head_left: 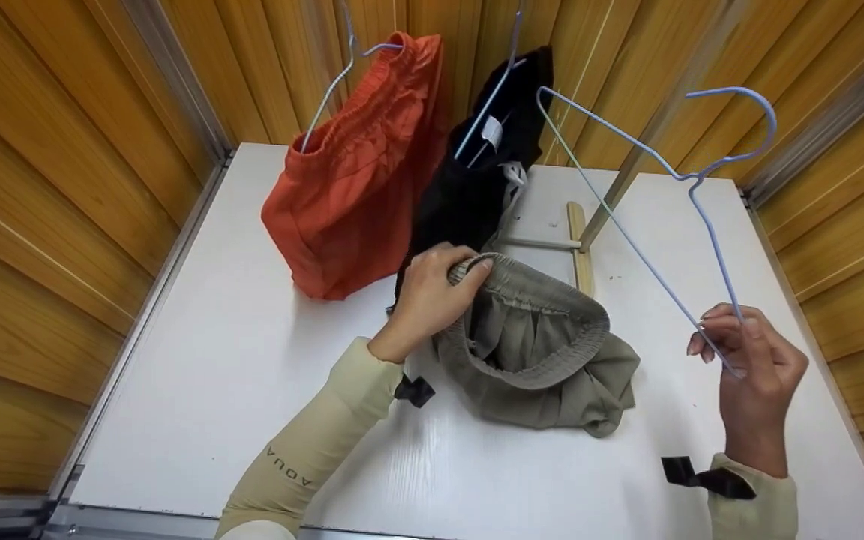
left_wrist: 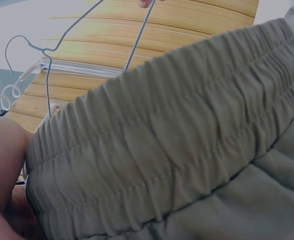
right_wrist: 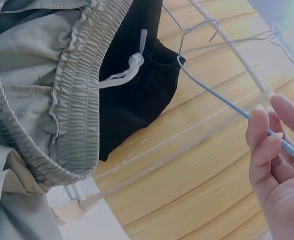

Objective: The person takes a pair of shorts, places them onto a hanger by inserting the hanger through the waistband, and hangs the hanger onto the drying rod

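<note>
My left hand (head_left: pixel 432 292) pinches the elastic waistband of the olive-grey pants (head_left: pixel 537 375), thumb inside the opening and fingers outside. The waist gapes open toward me, and the fabric below bunches over the tabletop. Ribbed waistband (left_wrist: pixel 157 135) fills most of the left wrist view. To the right, apart from the pants, my right hand (head_left: pixel 758 360) holds a blue wire clothes hanger (head_left: pixel 638 146) by one end. The hanger is tilted, its hook up at the right and its other corner reaching above the pants. In the right wrist view the fingers (right_wrist: pixel 262 155) curl round the wire.
Red-orange pants (head_left: pixel 357 180) hang from a wire hanger at the back left. Beside them hang black pants (head_left: pixel 477 180) with a white drawstring. A rack's post (head_left: pixel 616 191) and wooden foot stand behind the olive-grey pants on the white table (head_left: pixel 199 360). Wooden-slat walls (head_left: pixel 42 150) enclose the space.
</note>
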Demonstrator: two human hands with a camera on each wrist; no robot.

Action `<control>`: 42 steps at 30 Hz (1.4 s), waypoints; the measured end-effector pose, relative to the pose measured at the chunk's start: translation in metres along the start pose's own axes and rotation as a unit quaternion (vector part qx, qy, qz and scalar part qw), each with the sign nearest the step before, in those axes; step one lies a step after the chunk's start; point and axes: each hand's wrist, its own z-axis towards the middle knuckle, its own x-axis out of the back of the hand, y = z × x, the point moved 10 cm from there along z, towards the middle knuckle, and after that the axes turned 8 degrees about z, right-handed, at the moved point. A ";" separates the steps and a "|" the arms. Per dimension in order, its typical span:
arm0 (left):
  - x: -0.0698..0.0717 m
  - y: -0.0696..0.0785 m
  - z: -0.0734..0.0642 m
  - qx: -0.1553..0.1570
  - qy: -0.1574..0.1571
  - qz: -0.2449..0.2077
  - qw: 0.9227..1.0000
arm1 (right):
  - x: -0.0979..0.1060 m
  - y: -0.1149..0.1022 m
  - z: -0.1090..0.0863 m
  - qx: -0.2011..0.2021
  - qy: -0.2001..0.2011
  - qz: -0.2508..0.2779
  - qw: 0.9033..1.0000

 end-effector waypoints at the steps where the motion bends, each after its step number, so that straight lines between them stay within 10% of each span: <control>1: 0.000 -0.001 0.000 0.003 -0.002 -0.001 1.000 | 0.000 0.000 -0.001 0.000 -0.006 0.011 1.000; 42: 0.003 -0.023 0.007 0.039 -0.024 -0.068 0.997 | 0.012 -0.036 -0.010 -0.042 -0.171 0.138 0.975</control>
